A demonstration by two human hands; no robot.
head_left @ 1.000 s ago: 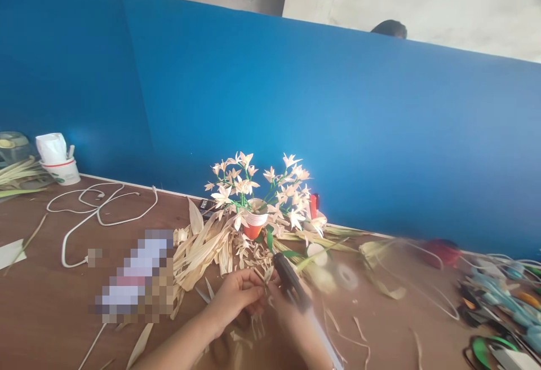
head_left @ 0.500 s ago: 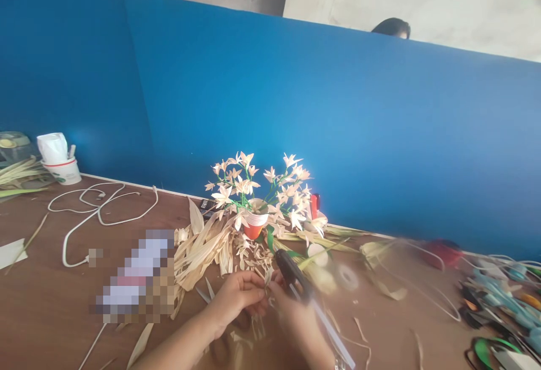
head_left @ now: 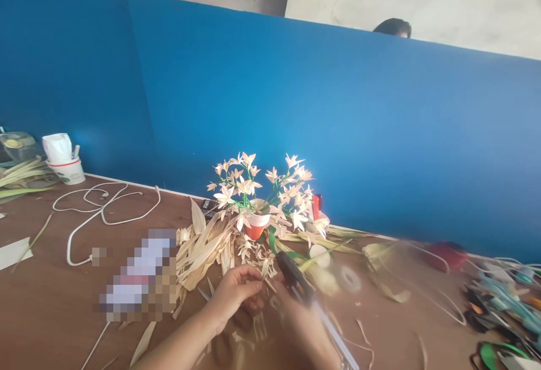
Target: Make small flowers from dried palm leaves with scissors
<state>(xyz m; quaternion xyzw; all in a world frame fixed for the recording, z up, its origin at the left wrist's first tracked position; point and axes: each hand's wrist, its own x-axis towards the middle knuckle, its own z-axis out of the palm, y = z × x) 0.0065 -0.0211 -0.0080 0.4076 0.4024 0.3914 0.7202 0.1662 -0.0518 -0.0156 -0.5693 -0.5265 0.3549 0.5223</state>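
Note:
My left hand (head_left: 237,294) is closed, thumb against fingers, in front of the cup of flowers. A short thin tan strip (head_left: 269,285) shows between my two hands; which fingers grip it is hard to make out. My right hand (head_left: 302,322) is wrapped round a black glue gun (head_left: 293,274), with a clear glue stick (head_left: 336,336) jutting from its rear. Scissors (head_left: 222,350) lie partly under my left hand. Just beyond stands a red and white paper cup (head_left: 256,226) among cream husk flowers (head_left: 243,184) on green stems.
Dried husks (head_left: 207,251) are heaped left of the cup. A pixelated phone-like object (head_left: 137,274) and a white cable (head_left: 101,209) lie farther left. Tape rolls (head_left: 349,278) sit at right, with cluttered tools (head_left: 499,302) beyond. A blue partition (head_left: 253,88) backs the table; a person's head (head_left: 393,27) shows above.
My right hand has drawn slightly right and down, away from my left, widening the gap where the thin strip shows. The glue gun stays in my right hand. The view has shifted a little.

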